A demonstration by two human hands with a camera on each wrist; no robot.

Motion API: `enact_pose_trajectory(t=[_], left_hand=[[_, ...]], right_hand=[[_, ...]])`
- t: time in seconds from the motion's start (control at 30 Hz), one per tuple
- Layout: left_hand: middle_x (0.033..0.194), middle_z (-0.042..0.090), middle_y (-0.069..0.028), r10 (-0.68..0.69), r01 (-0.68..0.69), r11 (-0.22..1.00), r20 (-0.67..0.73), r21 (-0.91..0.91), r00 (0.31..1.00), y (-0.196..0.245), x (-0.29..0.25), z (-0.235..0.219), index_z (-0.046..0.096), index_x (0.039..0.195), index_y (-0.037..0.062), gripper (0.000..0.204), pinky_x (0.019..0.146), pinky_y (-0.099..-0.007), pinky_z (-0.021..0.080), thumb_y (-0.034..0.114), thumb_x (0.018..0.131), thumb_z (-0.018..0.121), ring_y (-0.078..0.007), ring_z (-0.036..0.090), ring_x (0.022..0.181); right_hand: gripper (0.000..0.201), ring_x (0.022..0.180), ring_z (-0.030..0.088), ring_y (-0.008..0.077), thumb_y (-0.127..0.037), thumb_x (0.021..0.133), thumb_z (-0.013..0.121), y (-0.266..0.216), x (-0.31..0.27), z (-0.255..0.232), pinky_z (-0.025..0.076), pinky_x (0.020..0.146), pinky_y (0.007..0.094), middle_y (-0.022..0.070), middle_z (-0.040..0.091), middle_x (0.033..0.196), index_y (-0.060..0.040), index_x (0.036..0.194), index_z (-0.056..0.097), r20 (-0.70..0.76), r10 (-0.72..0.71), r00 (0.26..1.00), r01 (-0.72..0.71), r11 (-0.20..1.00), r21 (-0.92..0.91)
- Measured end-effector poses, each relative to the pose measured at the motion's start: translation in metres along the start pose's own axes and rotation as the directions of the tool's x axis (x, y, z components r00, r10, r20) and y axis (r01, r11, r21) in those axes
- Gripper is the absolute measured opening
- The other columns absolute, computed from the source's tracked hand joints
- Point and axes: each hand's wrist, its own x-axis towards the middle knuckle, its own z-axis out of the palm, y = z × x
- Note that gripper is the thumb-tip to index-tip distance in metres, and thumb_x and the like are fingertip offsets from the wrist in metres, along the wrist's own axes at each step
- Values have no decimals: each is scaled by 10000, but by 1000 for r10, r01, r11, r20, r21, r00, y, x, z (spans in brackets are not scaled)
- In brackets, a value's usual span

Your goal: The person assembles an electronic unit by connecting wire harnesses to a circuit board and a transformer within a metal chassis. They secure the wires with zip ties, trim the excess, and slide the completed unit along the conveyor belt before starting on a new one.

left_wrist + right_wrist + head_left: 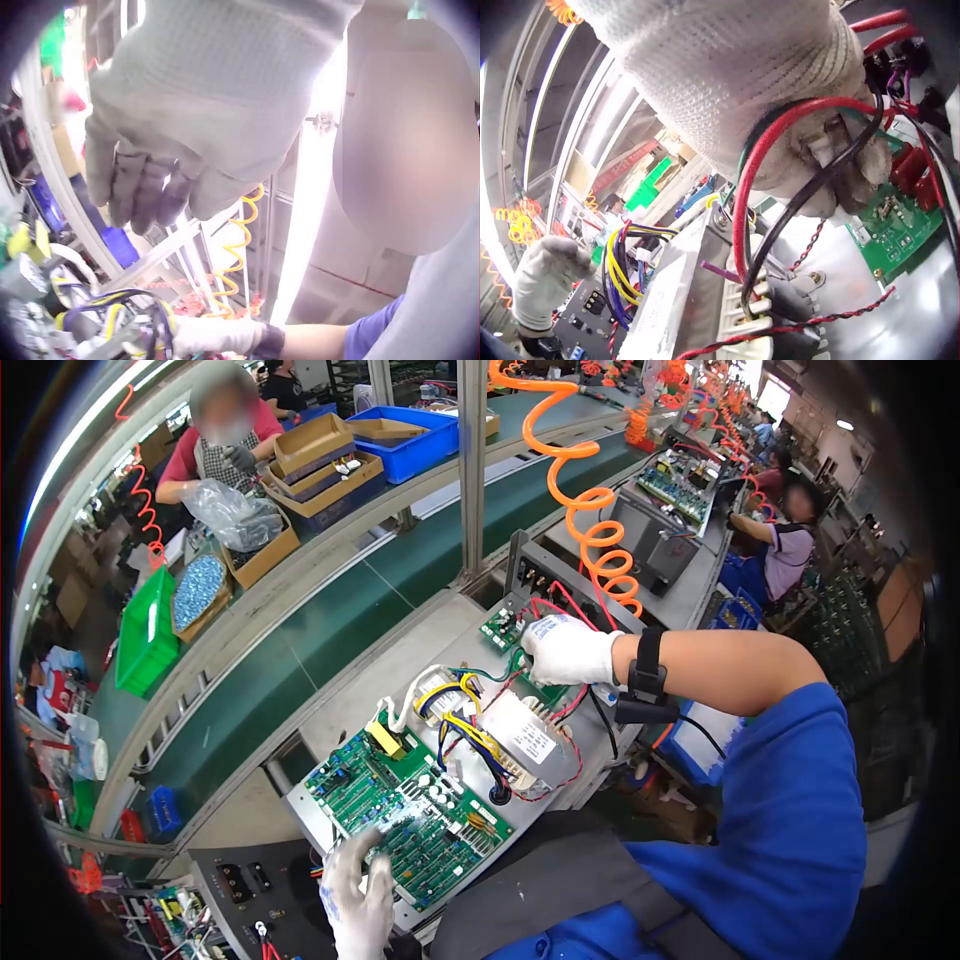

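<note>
My white-gloved right hand (568,650) is at the far end of the metal chassis, beside a small green circuit board (896,221). Its fingers curl round a green wire there; the fingertips are partly hidden. A red wire (739,217) and a black wire (810,187) loop across in front of that hand. Closer to me, a labelled transformer (523,730) carries yellow, blue and black leads. My left hand (360,895), also gloved, hovers with loosely bent fingers over the near edge of the large green circuit board (425,860), holding nothing.
An orange coiled air hose (590,500) hangs close above my right hand. Behind the chassis runs a green conveyor (390,585) with a metal post (472,470). A black panel (240,900) lies at the lower left. Another person works across the line beside cardboard boxes (310,445).
</note>
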Motion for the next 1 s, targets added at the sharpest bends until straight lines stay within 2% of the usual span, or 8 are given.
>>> enact_pose_trajectory(t=[0.03, 0.13, 0.3, 0.4, 0.5, 0.67, 0.93, 1.0], left_hand=[[981, 689, -114, 220, -215, 974, -75, 74, 973, -15, -3, 1, 659, 1081, -9, 206, 864, -299, 460, 55, 899, 585, -191, 622, 929], [1013, 694, -103, 34, -36, 998, -39, -54, 999, -51, -18, 4, 659, 1105, -3, 222, 885, -299, 458, 66, 908, 583, -176, 616, 960], [1054, 684, -110, 218, -217, 976, -32, 26, 975, -97, -12, 12, 644, 1130, -15, 232, 902, -290, 456, 67, 924, 576, -169, 609, 990], [1074, 670, -121, 135, -144, 967, -58, -210, 989, -112, -10, 18, 637, 1124, -27, 226, 902, -305, 457, 62, 927, 574, -184, 606, 993], [1079, 661, -128, 137, -157, 960, -99, -230, 986, -116, -6, 20, 636, 1112, -32, 212, 901, -308, 457, 44, 926, 569, -187, 604, 997], [1058, 654, -128, 233, -237, 971, -117, -24, 966, -113, -2, 16, 624, 1103, -40, 198, 872, -308, 469, 21, 926, 562, -195, 608, 968], [1052, 659, -136, 99, -125, 983, -183, -136, 978, -137, -3, 33, 636, 1072, -40, 180, 872, -317, 483, 10, 927, 542, -200, 615, 963], [1071, 657, -133, 102, -123, 986, -188, -108, 977, -139, -3, 35, 633, 1109, -38, 208, 872, -314, 481, 13, 928, 543, -201, 614, 972]], right_hand=[[206, 767, 649, 375, -168, 696, 616, -3, -2, 0, 505, 696, 429, 225, 640, 756, 18, 776, 652, -24, 74, 997, -73, 996, 43], [224, 802, 657, 370, -186, 749, 606, -17, -7, -6, 510, 722, 423, 230, 651, 788, 14, 831, 666, 54, 251, 967, -255, 960, 114], [262, 794, 659, 347, -211, 745, 627, -21, -4, -1, 508, 716, 410, 208, 653, 791, 5, 889, 656, 43, 336, 941, -338, 925, 172], [253, 789, 660, 339, -214, 738, 629, -17, 0, 5, 508, 710, 411, 210, 650, 784, -6, 879, 662, 40, 381, 924, -382, 908, 171], [252, 769, 659, 344, -208, 726, 628, -13, 0, 7, 512, 702, 413, 208, 647, 766, -2, 868, 664, 77, 388, 918, -392, 868, 305], [231, 808, 661, 334, -200, 734, 646, -14, 5, 6, 500, 712, 408, 188, 648, 780, 3, 844, 641, 15, 251, 968, -251, 968, -25], [192, 755, 653, 379, -132, 724, 600, -9, 4, 19, 520, 691, 424, 234, 644, 760, 39, 783, 665, -111, 199, 974, -201, 979, -7], [217, 742, 650, 376, -156, 697, 637, -3, 7, 12, 517, 691, 428, 225, 646, 752, 42, 782, 660, -9, 138, 990, -138, 990, 10]])
